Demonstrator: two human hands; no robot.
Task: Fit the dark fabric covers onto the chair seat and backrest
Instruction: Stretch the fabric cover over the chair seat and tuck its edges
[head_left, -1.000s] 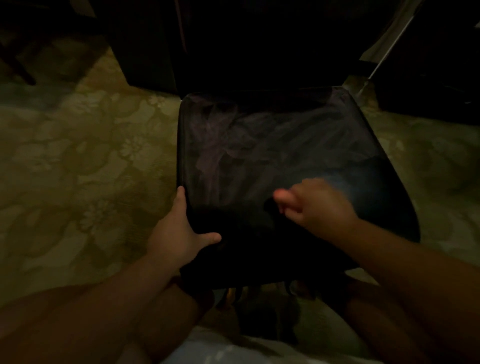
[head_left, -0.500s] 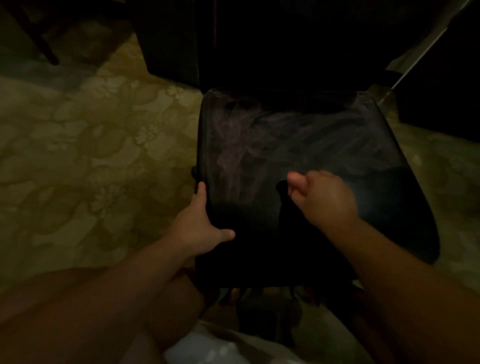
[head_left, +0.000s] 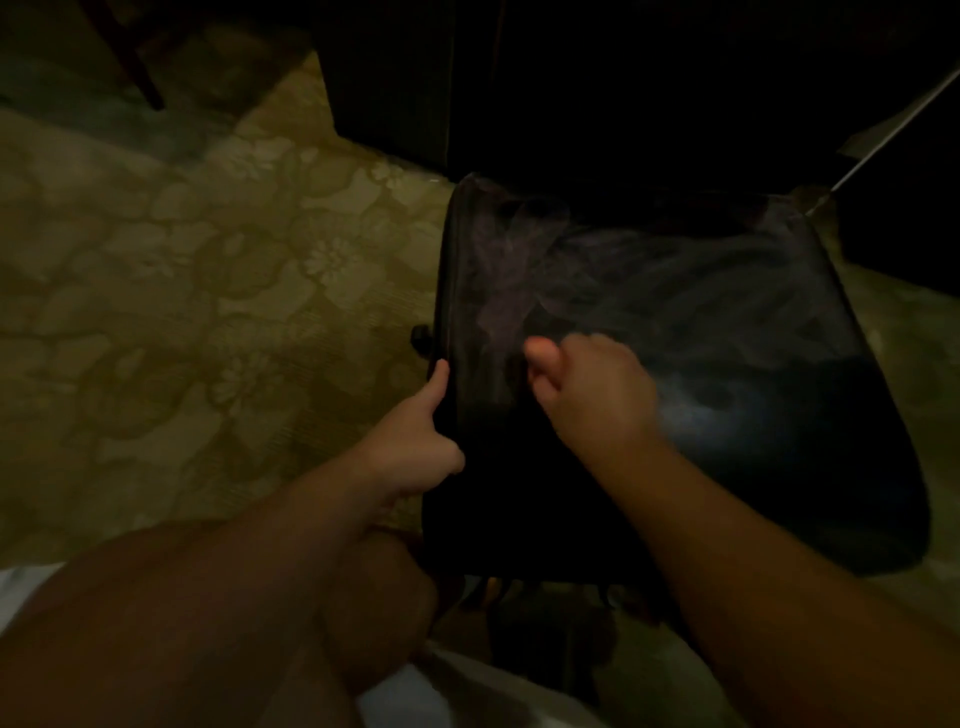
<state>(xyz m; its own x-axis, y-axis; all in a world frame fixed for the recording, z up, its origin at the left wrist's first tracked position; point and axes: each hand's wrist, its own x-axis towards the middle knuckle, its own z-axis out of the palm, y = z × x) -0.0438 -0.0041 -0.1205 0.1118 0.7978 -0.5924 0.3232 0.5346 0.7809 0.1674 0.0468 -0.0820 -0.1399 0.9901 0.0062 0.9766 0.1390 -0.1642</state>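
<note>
The left hand (head_left: 415, 447) grips the left edge of the chair seat (head_left: 701, 415), one finger extended along it. The right hand (head_left: 592, 395), curled and blurred, pinches the dark cover (head_left: 675, 291) lying across the seat top. A patterned floor (head_left: 182, 286) surrounds the chair

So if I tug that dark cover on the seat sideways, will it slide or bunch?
The dark cover looks thin and sheer with soft creases, so it probably bunches. It looks limp where the right hand rests. The left hand grips the edge, which should anchor that side.
</note>
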